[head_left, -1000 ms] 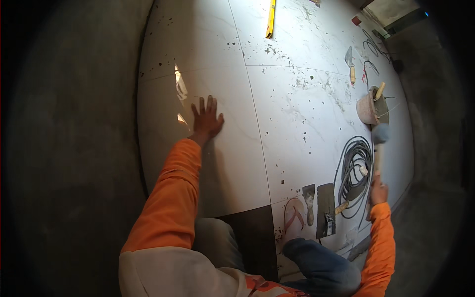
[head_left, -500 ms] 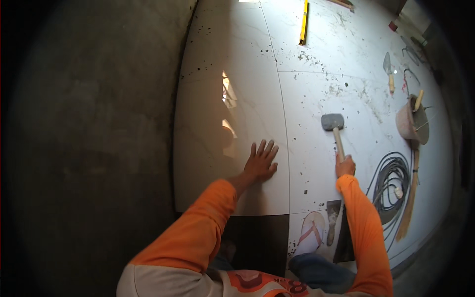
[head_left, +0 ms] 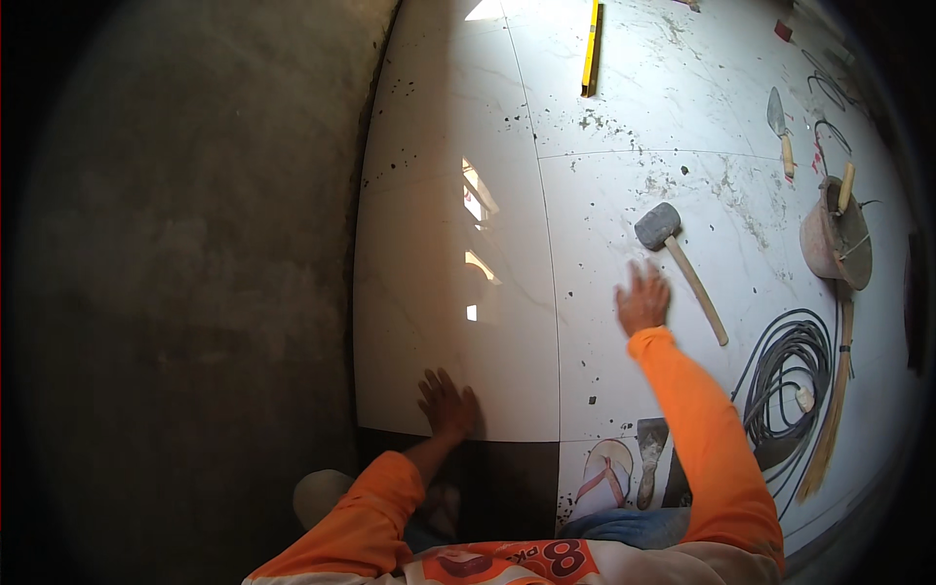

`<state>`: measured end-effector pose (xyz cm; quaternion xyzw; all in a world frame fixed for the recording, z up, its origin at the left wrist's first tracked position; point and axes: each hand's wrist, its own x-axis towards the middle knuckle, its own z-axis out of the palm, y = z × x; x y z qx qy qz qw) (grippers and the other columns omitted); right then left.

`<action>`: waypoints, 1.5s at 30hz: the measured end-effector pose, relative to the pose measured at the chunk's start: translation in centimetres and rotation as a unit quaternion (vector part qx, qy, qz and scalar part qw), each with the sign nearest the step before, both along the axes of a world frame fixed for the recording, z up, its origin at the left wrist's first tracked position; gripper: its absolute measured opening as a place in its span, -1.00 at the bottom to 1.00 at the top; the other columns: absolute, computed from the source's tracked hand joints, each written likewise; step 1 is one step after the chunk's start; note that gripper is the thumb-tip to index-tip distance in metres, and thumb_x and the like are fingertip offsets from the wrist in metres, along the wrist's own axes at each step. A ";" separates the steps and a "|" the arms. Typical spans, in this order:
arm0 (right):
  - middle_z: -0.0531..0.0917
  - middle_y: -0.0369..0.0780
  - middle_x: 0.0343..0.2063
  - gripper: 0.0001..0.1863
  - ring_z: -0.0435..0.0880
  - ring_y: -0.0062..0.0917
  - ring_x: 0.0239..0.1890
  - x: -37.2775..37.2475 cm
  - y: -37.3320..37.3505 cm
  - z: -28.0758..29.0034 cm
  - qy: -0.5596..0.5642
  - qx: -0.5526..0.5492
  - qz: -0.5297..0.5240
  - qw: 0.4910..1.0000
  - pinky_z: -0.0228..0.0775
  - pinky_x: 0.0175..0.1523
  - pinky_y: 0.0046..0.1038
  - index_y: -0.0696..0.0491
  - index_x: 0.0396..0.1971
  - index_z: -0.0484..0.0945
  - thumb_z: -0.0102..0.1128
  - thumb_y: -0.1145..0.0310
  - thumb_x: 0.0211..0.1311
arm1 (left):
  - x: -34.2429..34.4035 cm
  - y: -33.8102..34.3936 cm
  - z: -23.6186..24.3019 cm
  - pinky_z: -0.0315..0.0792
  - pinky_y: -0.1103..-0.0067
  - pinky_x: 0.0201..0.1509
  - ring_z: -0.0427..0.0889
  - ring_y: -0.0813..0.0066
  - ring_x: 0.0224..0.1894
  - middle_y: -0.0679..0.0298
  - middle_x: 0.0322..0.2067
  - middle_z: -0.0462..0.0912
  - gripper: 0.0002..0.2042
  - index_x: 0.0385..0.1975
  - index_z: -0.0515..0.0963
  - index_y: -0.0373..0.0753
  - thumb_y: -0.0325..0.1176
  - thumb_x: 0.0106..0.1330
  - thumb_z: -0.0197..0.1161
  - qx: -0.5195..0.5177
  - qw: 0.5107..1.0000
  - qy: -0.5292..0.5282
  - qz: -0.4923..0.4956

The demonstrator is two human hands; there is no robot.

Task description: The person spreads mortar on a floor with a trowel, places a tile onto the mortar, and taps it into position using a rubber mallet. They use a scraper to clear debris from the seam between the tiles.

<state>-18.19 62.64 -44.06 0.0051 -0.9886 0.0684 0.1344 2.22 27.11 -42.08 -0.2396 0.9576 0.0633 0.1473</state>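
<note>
My left hand [head_left: 448, 406] lies with spread fingers at the near edge of a large glossy white tile [head_left: 448, 322], beside the dark bare gap [head_left: 502, 487] in front of me. Nothing is in it. My right hand [head_left: 643, 298], slightly blurred and also spread, is over the tiles just left of a rubber mallet [head_left: 694, 287]. The mallet has a dark grey head and a pale wooden handle. It lies on the floor, apart from my fingers. A flat scraper [head_left: 649, 462] lies next to my sandalled foot [head_left: 602, 478].
A rough grey wall [head_left: 195, 244] runs along the left. A yellow spirit level [head_left: 591, 49] lies far ahead. To the right are a trowel [head_left: 780, 132], a bucket [head_left: 824, 244], a coiled black cable [head_left: 785, 380] and a straw broom [head_left: 834, 409]. Dark crumbs dot the tiles.
My right hand has let go of the mallet, which now lies on the tiles, and has moved left and forward. My left hand has drawn back toward me to the tile's near edge.
</note>
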 end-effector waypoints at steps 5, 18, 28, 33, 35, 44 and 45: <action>0.18 -0.01 0.31 -0.35 0.04 -0.18 0.40 4.2 -5.9 2.0 -0.085 -0.073 0.124 0.986 -0.30 0.43 0.06 -0.02 0.26 0.28 0.07 -0.01 0.23 | 8.0 2.1 7.8 -0.11 -0.01 0.41 0.04 -0.01 0.42 0.00 0.40 0.03 -0.26 0.41 -0.03 -0.18 0.12 0.34 -0.08 0.117 0.888 -0.284 -0.343; 0.23 -0.05 0.30 -0.40 0.22 -0.19 0.31 1.6 -7.3 5.8 -0.271 0.041 0.170 0.946 0.11 0.30 -0.08 0.00 0.19 0.35 0.11 0.00 0.22 | 9.0 7.7 20.0 0.37 0.27 0.01 0.58 0.02 -0.12 -0.07 -0.17 0.61 -0.58 -0.15 0.49 -0.33 -0.04 0.34 -0.03 0.447 0.530 -0.500 -0.519; 0.60 0.00 -0.62 -0.64 0.59 -0.13 -0.54 2.2 -13.0 33.5 -0.183 -0.094 0.266 0.942 0.42 -0.35 -0.27 0.20 -0.54 0.55 0.19 0.18 0.22 | 4.2 9.4 27.1 0.45 0.19 -0.10 0.60 -0.14 -0.23 -0.17 -0.33 0.61 -0.58 -0.33 0.56 -0.36 -0.10 0.38 -0.10 0.510 0.716 -0.232 -0.415; 0.47 0.04 -0.70 -0.57 0.48 -0.02 -0.62 10.6 -16.3 40.7 -0.177 -0.166 0.323 0.915 0.33 -0.48 -0.22 0.17 -0.66 0.39 0.22 0.15 0.24 | 11.0 10.5 16.9 0.39 0.20 0.06 0.56 -0.14 -0.07 -0.18 -0.16 0.58 -0.50 -0.08 0.48 -0.41 -0.05 0.43 -0.23 0.530 0.722 -0.217 -0.388; 0.49 0.02 -0.70 -0.61 0.51 0.01 -0.62 14.5 -18.1 39.7 -0.240 -0.233 0.343 0.878 0.37 -0.47 -0.17 0.15 -0.59 0.43 0.22 0.13 0.22 | 15.2 9.6 10.9 0.30 0.22 0.21 0.51 -0.07 0.08 -0.18 -0.03 0.55 -0.34 0.03 0.47 -0.42 0.07 0.44 -0.40 0.482 0.643 -0.410 -0.432; 0.62 0.01 -0.23 -0.52 0.61 -0.07 -0.14 19.0 -17.9 35.3 -0.450 -0.185 0.359 0.796 0.44 -0.03 -0.19 0.16 -0.12 0.50 0.15 0.01 0.25 | 13.3 8.0 14.4 0.24 0.38 0.24 0.47 0.16 0.09 -0.01 0.02 0.54 -0.21 0.05 0.50 -0.34 0.23 0.42 -0.55 0.504 0.567 -0.573 -0.310; 0.62 0.00 -0.23 -0.51 0.60 -0.07 -0.13 18.9 -17.7 35.5 -0.390 -0.198 0.382 0.814 0.43 -0.01 -0.19 0.17 -0.09 0.50 0.14 0.01 0.26 | 12.8 8.1 14.4 0.26 0.39 0.21 0.47 0.18 0.05 -0.01 0.00 0.55 -0.22 0.04 0.50 -0.33 0.22 0.42 -0.53 0.509 0.564 -0.575 -0.305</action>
